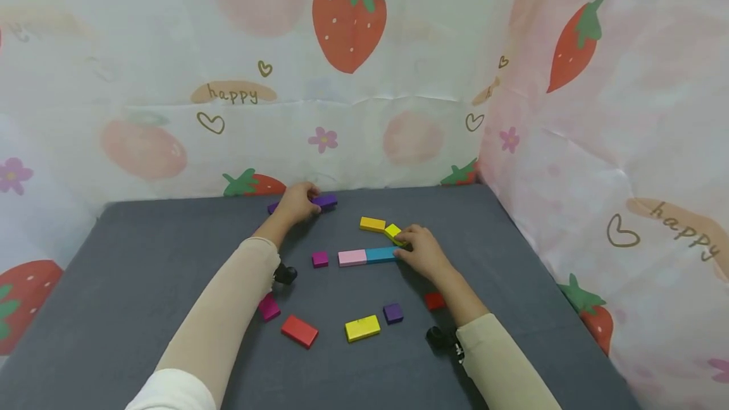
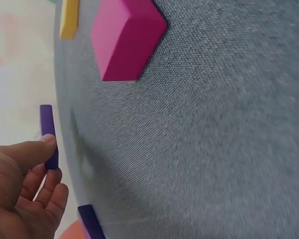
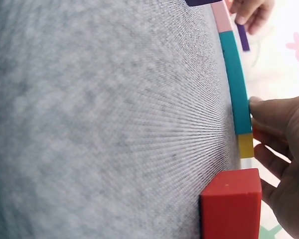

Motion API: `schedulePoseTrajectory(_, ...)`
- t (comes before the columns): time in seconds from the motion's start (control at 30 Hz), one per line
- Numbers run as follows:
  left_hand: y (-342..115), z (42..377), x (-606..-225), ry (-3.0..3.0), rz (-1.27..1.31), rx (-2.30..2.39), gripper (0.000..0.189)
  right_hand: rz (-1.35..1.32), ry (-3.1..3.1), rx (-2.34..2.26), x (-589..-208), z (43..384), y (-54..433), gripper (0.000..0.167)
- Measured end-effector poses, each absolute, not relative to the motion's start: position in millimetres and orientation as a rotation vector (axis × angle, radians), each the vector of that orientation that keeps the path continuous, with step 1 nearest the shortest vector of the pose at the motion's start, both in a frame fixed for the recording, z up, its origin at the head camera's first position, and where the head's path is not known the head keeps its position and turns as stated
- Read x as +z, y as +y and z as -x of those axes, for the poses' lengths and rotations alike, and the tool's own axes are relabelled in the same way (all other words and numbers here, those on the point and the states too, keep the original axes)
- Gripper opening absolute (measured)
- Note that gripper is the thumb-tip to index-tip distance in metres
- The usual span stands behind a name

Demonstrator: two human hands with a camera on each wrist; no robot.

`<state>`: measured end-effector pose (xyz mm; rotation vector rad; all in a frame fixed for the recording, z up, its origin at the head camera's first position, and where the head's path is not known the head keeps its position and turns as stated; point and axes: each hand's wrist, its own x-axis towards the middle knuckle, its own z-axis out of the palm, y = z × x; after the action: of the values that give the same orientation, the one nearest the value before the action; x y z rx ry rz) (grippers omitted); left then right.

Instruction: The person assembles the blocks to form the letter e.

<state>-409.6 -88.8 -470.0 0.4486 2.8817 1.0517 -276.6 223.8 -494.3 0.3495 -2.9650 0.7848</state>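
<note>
Thumb and fingers of my left hand (image 1: 297, 202) pinch a long purple block (image 1: 325, 202) near the table's far edge. A second purple block (image 1: 273, 207) lies just left of that hand and is partly hidden by it. My right hand (image 1: 423, 250) is at the right end of a blue block (image 1: 380, 255), its thumb (image 3: 271, 110) against or very close to it. Its fingertips are by a tilted yellow block (image 1: 392, 232); a firm hold cannot be made out. A pink block (image 1: 352, 258) adjoins the blue one, and an orange-yellow block (image 1: 373, 224) lies behind.
Nearer on the grey tabletop (image 1: 171, 271) lie a magenta cube (image 1: 320, 259), a magenta block (image 1: 269, 307), a red block (image 1: 299, 331), a yellow block (image 1: 362, 328), a purple cube (image 1: 393, 313) and a red cube (image 1: 435, 300). A patterned cloth (image 1: 353, 106) hangs behind.
</note>
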Motion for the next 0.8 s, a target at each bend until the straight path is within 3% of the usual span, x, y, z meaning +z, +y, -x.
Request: schedulePoseTrajectory(0.8,-83.5,365.2,-460.3,2.774,-0.524,1.198,0.043,-0.363,-2.943,0.797,-495.5,275.7,224.2,0.036)
